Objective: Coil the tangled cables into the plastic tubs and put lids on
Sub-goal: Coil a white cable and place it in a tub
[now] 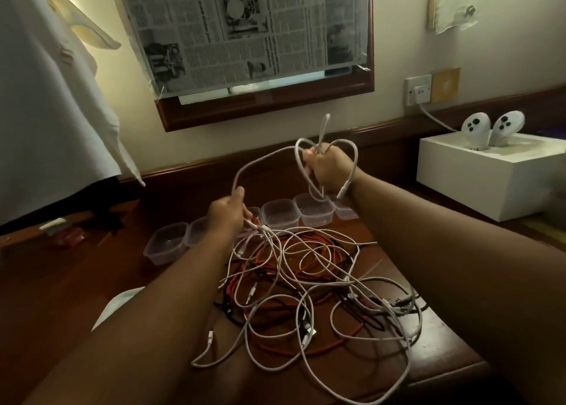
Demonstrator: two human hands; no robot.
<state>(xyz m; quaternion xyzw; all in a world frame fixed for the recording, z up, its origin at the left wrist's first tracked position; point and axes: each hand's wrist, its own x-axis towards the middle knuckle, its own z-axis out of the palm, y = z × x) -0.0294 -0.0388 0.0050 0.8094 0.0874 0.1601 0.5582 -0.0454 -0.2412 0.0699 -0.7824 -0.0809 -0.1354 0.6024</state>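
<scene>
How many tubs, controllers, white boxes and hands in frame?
Plastic tubs: 6 showing, one mostly behind a hand
Controllers: 2
White box: 1
Hands: 2, left hand and right hand, both gripping a white cable
Total: 11

Brown wooden table (453, 361) bears tangled cables (306, 285) (white, orange, black); clear tubs (283, 215) behind.
</scene>
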